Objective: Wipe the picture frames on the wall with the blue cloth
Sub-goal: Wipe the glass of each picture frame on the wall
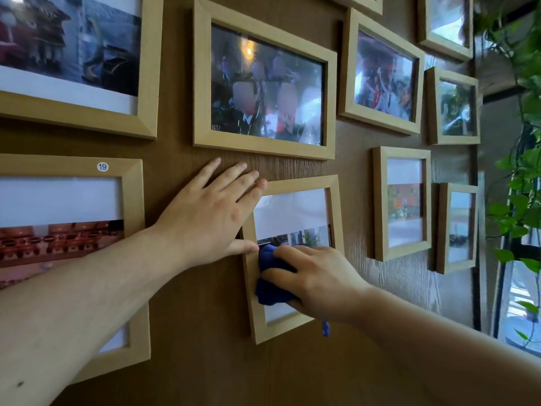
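The blue cloth [273, 281], bunched under the right hand [319, 276], presses on the glass near the lower left corner of a small wooden frame [336, 209] low on the wood-grain wall [357, 177]. The right fingers close around the cloth. The left hand [205, 218] lies flat and spread, empty, bracing the frame's left edge and the wall. Hard sideways rubbing could tilt the frame or unhook it. Neighbouring frames hang untouched.

Brown wood-grain wall [205, 361], daylit window [518, 303] at right, green trailing plant [524, 212] beside it.
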Tool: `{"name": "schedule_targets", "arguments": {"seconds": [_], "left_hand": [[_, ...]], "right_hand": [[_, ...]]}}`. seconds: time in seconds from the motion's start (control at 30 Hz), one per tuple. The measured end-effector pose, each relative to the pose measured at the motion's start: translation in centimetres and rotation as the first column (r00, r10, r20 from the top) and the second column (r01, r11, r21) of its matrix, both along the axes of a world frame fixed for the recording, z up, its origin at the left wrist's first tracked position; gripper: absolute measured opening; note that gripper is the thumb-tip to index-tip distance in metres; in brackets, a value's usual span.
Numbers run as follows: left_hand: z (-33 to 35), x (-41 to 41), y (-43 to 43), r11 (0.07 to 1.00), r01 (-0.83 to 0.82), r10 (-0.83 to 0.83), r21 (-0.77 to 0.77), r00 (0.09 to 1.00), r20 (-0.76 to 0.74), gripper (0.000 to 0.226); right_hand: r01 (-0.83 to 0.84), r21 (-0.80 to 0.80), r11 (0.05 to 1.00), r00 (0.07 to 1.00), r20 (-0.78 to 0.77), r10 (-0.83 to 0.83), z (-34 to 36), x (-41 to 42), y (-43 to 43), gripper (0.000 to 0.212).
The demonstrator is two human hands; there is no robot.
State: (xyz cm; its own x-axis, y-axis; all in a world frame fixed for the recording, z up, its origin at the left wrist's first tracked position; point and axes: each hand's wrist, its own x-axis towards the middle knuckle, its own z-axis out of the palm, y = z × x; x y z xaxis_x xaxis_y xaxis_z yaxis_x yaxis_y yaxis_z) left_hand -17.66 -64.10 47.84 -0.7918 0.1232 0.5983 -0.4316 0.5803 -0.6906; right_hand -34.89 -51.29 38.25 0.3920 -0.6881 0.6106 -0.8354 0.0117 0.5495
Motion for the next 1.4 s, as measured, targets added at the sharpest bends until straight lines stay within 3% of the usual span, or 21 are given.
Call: {"name": "schedule_targets", "arguments": {"seconds": [0.1, 0.37, 0.7, 1.03, 1.2, 1.4], "left_hand": [[0.0, -0.1, -0.1, 1.0, 0.009, -0.009, 0.002, 1.0, -0.002, 0.098], [0.0, -0.1, -0.1, 1.0, -0.006, 0.006, 0.023, 1.0, -0.002, 0.098], [0.0, -0.1, -0.1, 0.999, -0.004, 0.004, 0.038, 1.0, 0.002, 0.098], [0.0, 0.0, 0.1, 0.996, -0.034, 0.032, 0.085, 0.999, 0.02, 0.1], [-0.2, 0.2, 1.1, 0.992, -0.074, 0.073, 0.098, 0.997, 0.009, 0.096], [-2.4, -0.2, 3.4, 0.979, 0.169, -0.168, 0.117, 0.986, -0.016, 0.078]], "right_hand": [[0.019, -0.006, 1.0, 0.999, -0.03, -0.019, 0.3, -0.8, 0.1, 0.025], [0.295, 0.073, 0.953, 0.955, -0.005, -0.295, -0.5, -6.1, 4.1, 0.024], [0.03, 0.213, 0.977, 0.996, -0.089, -0.011, -3.4, -0.3, 0.0, 0.031], [0.24, 0.233, 0.943, 0.969, -0.124, -0.216, -2.9, -6.1, 3.7, 0.02], [0.295, 0.178, 0.939, 0.954, -0.103, -0.28, -2.3, -6.3, 5.9, 0.032], [0.362, 0.105, 0.926, 0.932, -0.033, -0.361, -0.7, -4.1, 8.0, 0.055]]}}
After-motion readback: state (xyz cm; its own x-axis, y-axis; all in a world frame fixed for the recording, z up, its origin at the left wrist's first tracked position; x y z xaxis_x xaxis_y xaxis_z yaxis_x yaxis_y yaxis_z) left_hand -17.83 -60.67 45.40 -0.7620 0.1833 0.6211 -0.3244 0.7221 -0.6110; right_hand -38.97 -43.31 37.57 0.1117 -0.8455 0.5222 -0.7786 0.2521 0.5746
